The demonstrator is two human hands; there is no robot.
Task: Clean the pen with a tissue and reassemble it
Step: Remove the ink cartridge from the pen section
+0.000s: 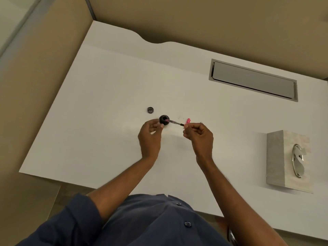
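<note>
White desk (106, 96), grey cable hatch (253, 80)

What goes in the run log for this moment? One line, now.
left hand: steadies ink bottle | right hand: holds pen part, tip in bottle | cap: off, on desk | tissue box: untouched

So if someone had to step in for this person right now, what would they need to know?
Left hand: steadies the open ink bottle on the desk.
Right hand: holds the pen part by its back end, tip in the bottle's mouth.
Bottle cap: lies off, just behind the bottle.
A pink piece lies by the right fingers.
Tissue box: far right, untouched.
Done: pen taken apart.
Left: wipe with a tissue, reassemble, probably cap the bottle.
</note>
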